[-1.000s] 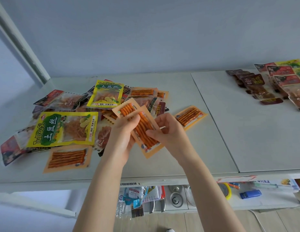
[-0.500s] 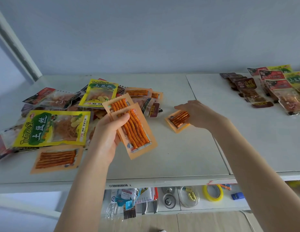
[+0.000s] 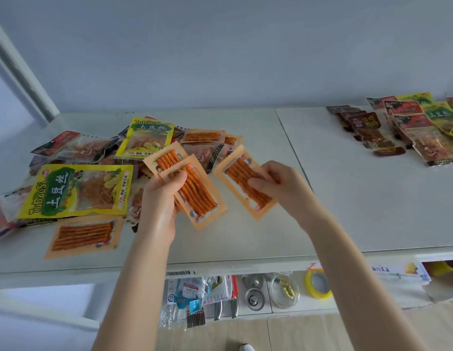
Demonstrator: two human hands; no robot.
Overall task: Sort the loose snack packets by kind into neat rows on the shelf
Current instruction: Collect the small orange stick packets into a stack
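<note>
packet (image 3: 239,173) now seemingly in right hand (image 3: 283,191)

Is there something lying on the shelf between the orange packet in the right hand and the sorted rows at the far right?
Nothing visible. The right hand pinches the orange packet over the shelf, and the stretch from there to the sorted rows shows no packet.
</note>
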